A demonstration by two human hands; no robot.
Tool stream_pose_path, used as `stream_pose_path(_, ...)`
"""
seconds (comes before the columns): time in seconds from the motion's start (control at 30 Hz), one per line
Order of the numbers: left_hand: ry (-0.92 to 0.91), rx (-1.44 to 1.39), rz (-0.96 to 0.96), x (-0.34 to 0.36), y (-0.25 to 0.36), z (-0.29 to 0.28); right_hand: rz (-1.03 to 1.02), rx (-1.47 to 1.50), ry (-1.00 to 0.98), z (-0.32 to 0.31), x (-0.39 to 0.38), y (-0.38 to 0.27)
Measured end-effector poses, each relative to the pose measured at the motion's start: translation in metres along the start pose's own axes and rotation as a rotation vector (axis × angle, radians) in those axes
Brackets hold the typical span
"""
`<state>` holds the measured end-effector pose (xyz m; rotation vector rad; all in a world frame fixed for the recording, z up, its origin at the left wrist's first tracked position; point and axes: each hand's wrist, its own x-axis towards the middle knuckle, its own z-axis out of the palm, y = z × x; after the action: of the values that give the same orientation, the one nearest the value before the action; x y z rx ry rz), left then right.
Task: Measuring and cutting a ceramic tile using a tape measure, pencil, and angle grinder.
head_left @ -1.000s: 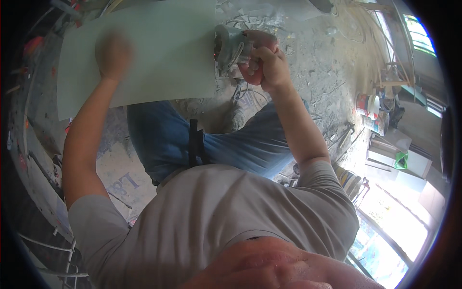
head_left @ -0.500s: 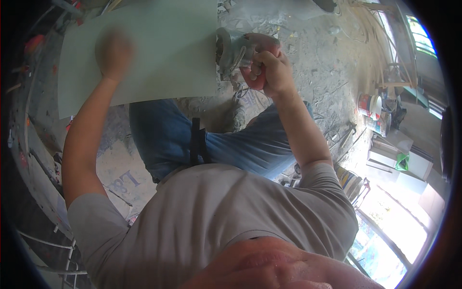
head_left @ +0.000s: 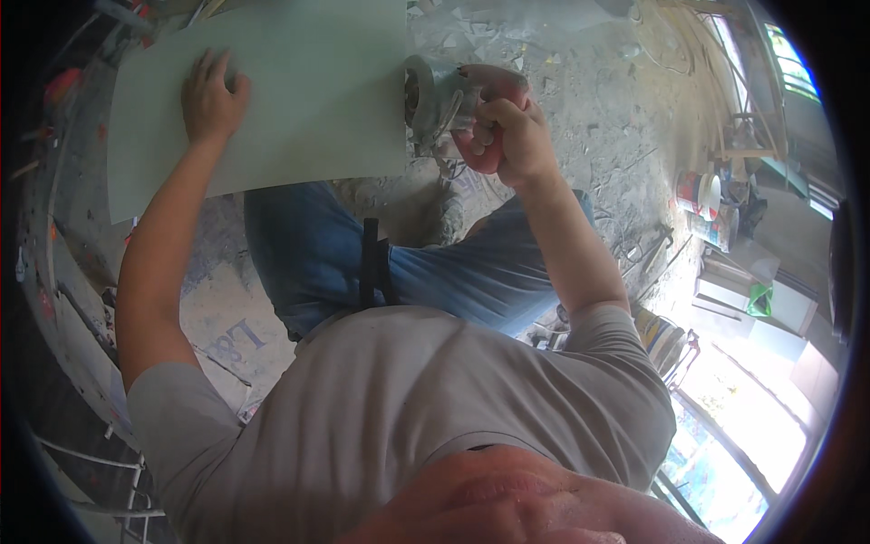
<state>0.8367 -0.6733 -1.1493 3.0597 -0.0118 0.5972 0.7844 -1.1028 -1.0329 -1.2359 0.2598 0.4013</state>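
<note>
My left hand (head_left: 213, 95) lies with fingers apart on a large pale grey-green sheet (head_left: 317, 72), left of its middle. At the sheet's right edge, my right hand (head_left: 515, 136) grips the red handle of a power tool (head_left: 435, 104) with a grey metal body. The tool's cutting part is hard to make out against the sheet's edge.
My bent legs in jeans (head_left: 471, 276) are below the sheet. Around me is a dusty floor (head_left: 607, 127) with scraps. At the right are paint buckets (head_left: 698, 195), a green bag (head_left: 759, 299), wooden pieces (head_left: 752, 136) and bright windows.
My right hand and the tool have shifted slightly right and downward in the view since a second ago. My left hand was blurred earlier and now shows sharply, in about the same place.
</note>
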Motion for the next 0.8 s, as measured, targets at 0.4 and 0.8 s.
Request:
stream_pose_path(0.4, 0.037, -0.023, 0.005, 0.0, -0.003, 0.005, -0.021, -0.048, -0.017, 0.0, -0.008, 0.001)
stream_pose_path(0.8, 0.013, -0.014, 0.003, 0.002, -0.007, 0.009, 0.029, -0.011, 0.006, -0.003, -0.02, 0.006)
